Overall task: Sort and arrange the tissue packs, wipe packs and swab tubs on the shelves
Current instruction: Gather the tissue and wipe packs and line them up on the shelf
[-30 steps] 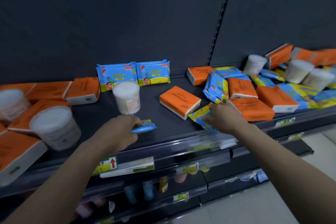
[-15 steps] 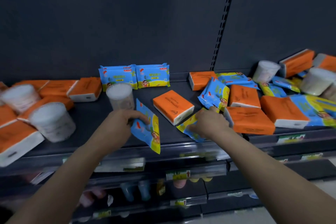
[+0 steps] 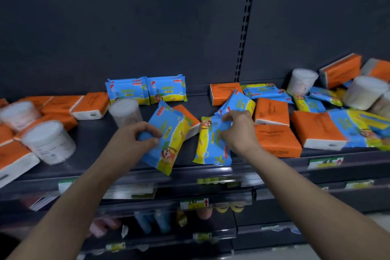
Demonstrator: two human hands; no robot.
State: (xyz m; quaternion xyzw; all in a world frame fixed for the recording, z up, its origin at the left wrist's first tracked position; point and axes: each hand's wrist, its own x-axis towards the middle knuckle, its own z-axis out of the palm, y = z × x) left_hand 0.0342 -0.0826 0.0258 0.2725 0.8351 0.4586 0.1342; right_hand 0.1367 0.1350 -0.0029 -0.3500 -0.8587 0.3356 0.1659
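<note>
As left hand (image 3: 137,139) pinches one wipe pack (image 3: 168,143), right hand (image 3: 236,131) clamps a second pack (image 3: 211,148). Both packs extend below the fingers, apparently taken up for regrouping.

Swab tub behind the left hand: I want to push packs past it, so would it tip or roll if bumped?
The swab tub stands upright on the shelf, so a low push would probably slide it, a high one tip it. Its round wall means it would likely roll once down. Packed with swabs in clear plastic, it is probably light.
</note>
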